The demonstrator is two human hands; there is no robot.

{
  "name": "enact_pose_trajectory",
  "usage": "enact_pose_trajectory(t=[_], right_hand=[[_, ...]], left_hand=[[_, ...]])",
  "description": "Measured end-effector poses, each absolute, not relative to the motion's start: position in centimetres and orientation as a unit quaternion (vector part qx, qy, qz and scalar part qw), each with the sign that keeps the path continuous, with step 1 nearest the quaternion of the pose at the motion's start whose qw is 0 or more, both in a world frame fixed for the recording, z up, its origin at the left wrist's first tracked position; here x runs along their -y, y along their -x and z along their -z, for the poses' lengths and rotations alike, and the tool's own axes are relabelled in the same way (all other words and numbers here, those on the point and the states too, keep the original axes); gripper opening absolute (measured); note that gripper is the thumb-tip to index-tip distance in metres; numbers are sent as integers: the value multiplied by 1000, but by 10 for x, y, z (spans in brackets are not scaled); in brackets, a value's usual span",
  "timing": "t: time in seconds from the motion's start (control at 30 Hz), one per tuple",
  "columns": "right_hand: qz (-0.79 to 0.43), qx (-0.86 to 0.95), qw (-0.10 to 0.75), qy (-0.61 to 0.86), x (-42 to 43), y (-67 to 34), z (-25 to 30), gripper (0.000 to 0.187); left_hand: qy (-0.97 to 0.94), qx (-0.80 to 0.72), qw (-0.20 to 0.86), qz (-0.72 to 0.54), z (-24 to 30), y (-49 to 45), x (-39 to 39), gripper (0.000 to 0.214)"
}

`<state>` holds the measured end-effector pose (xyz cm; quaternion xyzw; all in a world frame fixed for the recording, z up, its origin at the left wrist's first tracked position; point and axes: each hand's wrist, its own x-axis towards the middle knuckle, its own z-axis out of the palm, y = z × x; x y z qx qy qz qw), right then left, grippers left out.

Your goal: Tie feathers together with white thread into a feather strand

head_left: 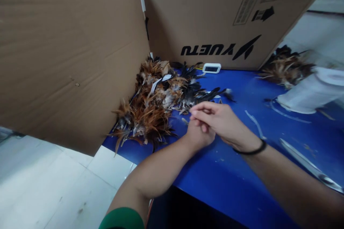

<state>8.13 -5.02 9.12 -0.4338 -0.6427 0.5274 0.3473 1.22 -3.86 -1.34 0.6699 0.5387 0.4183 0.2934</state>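
My left hand point(197, 134) rests on the blue table point(236, 171), fingers curled, partly covered by my right hand point(220, 120). The right hand's fingers are pressed together over the left hand, and a black band circles its wrist. What they grip, if anything, is hidden. Just left of both hands lies a heap of brown, black and white feathers point(156, 103), with dark feathers point(206, 94) reaching toward my fingers.
Cardboard walls point(67, 53) stand at the left and back of the table. A small white device point(211, 68) lies by the back wall. More feathers point(285, 66) and a white object point(311, 91) sit at the right. Scissors point(309, 164) lie at the near right.
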Motion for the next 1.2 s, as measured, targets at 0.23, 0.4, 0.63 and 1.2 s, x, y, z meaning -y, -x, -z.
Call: enact_pose_trajectory(t=[0.23, 0.4, 0.63, 1.2], right_hand=[[-505, 570, 395, 513, 43, -157, -33, 27], [-480, 599, 374, 520, 48, -166, -12, 22], [-348, 707, 379, 485, 53, -158, 0, 16], [-174, 743, 368, 531, 47, -162, -2, 12]], left_hand=[[-772, -597, -5, -216, -7, -11, 47, 31], [-733, -649, -26, -204, -14, -11, 54, 36], [-741, -655, -15, -151, -9, -9, 51, 19], [-722, -675, 15, -152, -14, -1, 45, 11]])
